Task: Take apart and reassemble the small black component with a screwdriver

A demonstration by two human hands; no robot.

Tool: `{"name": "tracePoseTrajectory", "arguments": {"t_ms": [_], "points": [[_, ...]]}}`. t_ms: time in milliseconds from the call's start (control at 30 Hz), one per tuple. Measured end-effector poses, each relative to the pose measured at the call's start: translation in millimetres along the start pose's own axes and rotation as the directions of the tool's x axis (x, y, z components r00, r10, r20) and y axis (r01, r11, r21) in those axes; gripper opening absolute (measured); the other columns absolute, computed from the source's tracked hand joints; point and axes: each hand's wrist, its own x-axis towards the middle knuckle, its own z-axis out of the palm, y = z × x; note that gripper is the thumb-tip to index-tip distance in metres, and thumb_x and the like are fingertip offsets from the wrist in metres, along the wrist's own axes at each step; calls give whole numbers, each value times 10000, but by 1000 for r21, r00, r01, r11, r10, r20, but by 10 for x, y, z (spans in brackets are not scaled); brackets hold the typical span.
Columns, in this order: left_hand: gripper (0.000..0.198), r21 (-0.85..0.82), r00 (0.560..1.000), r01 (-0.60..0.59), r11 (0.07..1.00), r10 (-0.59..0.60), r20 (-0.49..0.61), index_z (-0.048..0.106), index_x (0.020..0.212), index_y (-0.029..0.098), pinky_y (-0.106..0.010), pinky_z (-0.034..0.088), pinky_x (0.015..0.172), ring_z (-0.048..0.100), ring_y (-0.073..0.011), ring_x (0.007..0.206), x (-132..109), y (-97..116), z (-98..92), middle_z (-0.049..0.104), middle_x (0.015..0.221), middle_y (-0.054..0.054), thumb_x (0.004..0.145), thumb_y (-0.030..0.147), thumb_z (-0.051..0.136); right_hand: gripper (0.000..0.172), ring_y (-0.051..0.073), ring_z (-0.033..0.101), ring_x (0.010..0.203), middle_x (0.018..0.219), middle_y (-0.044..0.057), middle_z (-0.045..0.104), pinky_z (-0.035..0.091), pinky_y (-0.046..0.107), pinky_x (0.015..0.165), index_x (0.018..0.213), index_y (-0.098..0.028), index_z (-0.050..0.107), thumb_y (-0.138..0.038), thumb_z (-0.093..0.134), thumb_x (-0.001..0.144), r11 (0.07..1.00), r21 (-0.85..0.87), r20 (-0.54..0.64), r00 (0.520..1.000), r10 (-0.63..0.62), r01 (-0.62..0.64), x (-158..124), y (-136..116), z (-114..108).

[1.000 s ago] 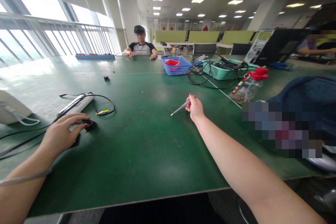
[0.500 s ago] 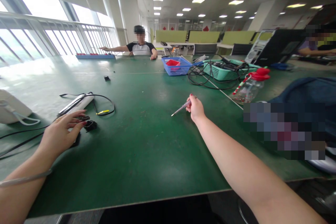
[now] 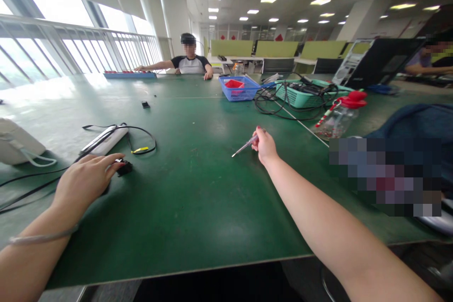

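Right grip (image 3: 264,145): pinched around screwdriver (image 3: 244,145), above green counter (image 3: 198,198). Left grip (image 3: 83,181): unclenched, palm-down, fingertips touching small black part (image 3: 124,167).

Both bare forearms reach from the near edge out over the surface (image 3: 198,198). The left hand (image 3: 85,181) lies palm down at the near left, fingers stretched forward and loosely together, fingertips low. The right arm runs long and nearly straight toward the middle, and the right hand (image 3: 264,145) is curled closed, thumb and fingers pinched.
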Motion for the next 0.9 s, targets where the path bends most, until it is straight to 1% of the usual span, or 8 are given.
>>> {"name": "tracePoseTrajectory", "arguments": {"t_ms": [333, 400, 500, 567, 633, 700, 800, 900], "points": [[565, -58, 999, -39, 998, 41, 22, 596, 1283, 250, -388, 459, 796, 612, -301, 962, -47, -60, 15, 677, 1032, -122, 913, 555, 296, 392, 52, 328, 319, 398, -66, 417, 265, 170, 306, 606, -194, 480, -501, 623, 803, 1000, -1, 13, 1000, 7, -7, 2, 1, -11], [546, -107, 998, 1, 994, 5, 57, 623, 1249, 293, -385, 462, 797, 620, -291, 952, -53, -83, 20, 673, 1055, -101, 895, 578, 321, 395, 52, 328, 322, 399, -66, 411, 261, 171, 305, 602, -193, 482, -503, 622, 804, 1000, 5, 22, 1000, 8, -8, -4, -8, -8], [529, -288, 979, 138, 948, -86, 184, 690, 1143, 324, -360, 475, 790, 627, -267, 958, -58, -151, 44, 680, 1082, -62, 890, 578, 301, 408, 51, 328, 322, 401, -66, 411, 253, 171, 303, 594, -191, 478, -511, 625, 801, 1000, 10, 26, 1000, 12, -13, -9, -19, -4], [556, -379, 963, 217, 900, -134, 233, 657, 1198, 301, -359, 479, 785, 627, -269, 953, -66, -208, 66, 689, 1047, -65, 885, 573, 285, 412, 50, 329, 322, 400, -65, 411, 253, 169, 305, 590, -190, 479, -512, 628, 799, 1000, 12, 26, 1000, 16, -16, -10, -22, -3], [601, -421, 965, 233, 876, -155, 212, 559, 1310, 265, -377, 475, 817, 618, -284, 970, -82, -265, 92, 677, 1050, -79, 853, 584, 334, 411, 48, 323, 321, 398, -65, 412, 251, 168, 305, 589, -189, 482, -512, 628, 798, 1000, 15, 26, 1000, 18, -19, -7, -19, -4], [687, -416, 970, 225, 881, -159, 186, 489, 1354, 235, -405, 457, 885, 594, -306, 1036, -110, -318, 126, 643, 1112, -100, 784, 613, 436, 408, 48, 321, 318, 395, -64, 416, 254, 169, 305, 592, -189, 488, -512, 629, 797, 1000, 15, 25, 1000, 19, -19, -4, -13, -9], [797, -337, 961, 225, 914, -152, 231, 517, 1308, 212, -455, 416, 957, 545, -354, 1122, -165, -400, 193, 601, 1169, -140, 663, 679, 549, 408, 49, 330, 315, 392, -62, 425, 262, 172, 303, 595, -188, 493, -518, 630, 793, 1000, 10, 24, 1000, 17, -17, 3, -1, -19], [721, -319, 933, 259, 912, -151, 326, 557, 1260, 218, -419, 437, 934, 574, -325, 1077, -212, -484, 245, 610, 1146, -127, 698, 667, 513, 415, 51, 337, 313, 392, -62, 427, 261, 174, 299, 600, -190, 491, -534, 628, 789, 1000, 3, 26, 1000, 14, -14, 10, 6, -24]]}}
